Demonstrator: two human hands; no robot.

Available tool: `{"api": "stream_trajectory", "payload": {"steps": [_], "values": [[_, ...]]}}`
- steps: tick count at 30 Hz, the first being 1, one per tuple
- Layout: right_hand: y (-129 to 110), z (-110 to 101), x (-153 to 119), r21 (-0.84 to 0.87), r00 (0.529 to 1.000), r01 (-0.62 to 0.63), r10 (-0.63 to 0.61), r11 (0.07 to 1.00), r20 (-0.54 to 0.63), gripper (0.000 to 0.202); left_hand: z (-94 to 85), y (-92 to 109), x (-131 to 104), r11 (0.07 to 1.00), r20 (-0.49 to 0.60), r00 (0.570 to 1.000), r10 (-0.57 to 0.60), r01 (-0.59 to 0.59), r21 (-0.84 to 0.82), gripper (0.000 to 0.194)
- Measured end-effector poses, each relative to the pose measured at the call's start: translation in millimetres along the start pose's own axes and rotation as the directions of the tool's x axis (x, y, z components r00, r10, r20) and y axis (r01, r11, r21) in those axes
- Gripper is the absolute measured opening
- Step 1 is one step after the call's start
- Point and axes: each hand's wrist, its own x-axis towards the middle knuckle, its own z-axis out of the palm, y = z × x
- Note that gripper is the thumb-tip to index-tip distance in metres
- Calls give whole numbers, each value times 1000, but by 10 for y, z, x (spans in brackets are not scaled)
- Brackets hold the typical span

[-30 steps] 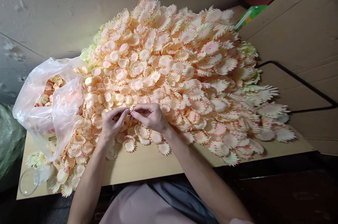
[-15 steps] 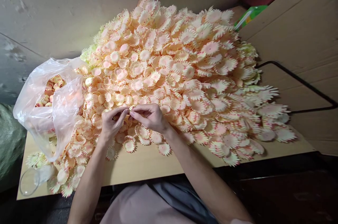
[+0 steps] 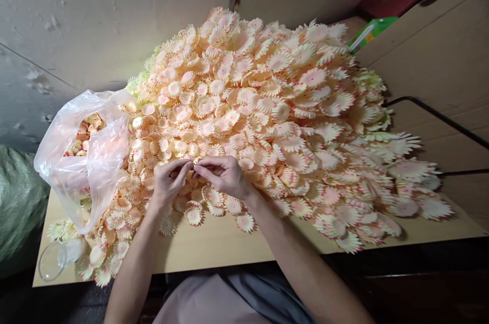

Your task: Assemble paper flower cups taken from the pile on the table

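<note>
My left hand (image 3: 168, 181) and my right hand (image 3: 225, 177) meet at the near edge of a large pile. Between their fingertips they pinch one small cream flower piece (image 3: 196, 160), which is mostly hidden by the fingers. The pile consists of flower-shaped petal pieces (image 3: 280, 61), cream to pale pink with fringed, red-tipped edges, small near my hands and larger to the right. Left of the hands, a translucent plastic bag (image 3: 57, 125) stands partly open. Curled cream-and-red pieces (image 3: 89, 125) show inside it.
A clear round container (image 3: 52, 262) sits at the wooden table's (image 3: 214, 247) left front corner. Beyond the left edge bulges a green sack (image 3: 19, 201). A wall (image 3: 126, 18) closes off the back. On the right are cardboard (image 3: 428, 54), a black bent rod (image 3: 451, 120) and a green packet (image 3: 372, 33).
The whole view has shifted, so everything appears slightly further right and lower. Both hands keep their pinch on the small flower piece, with only slight finger movement.
</note>
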Motion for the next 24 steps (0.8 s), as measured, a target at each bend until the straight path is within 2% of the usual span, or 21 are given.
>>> {"api": "stream_trajectory", "payload": {"steps": [10,20,24], "values": [[-18,1,10,25,999,-13,12,1000,34,18,-14,18,13,999,-1,999,34,-34,-2,14],[1,18,14,26,1000,-27,27,999,4,18,4,-15,-2,1000,1,1000,11,-11,6,16],[21,10,13,38,999,-46,47,998,-17,17,12,-49,3,996,10,997,77,-78,40,13]]}}
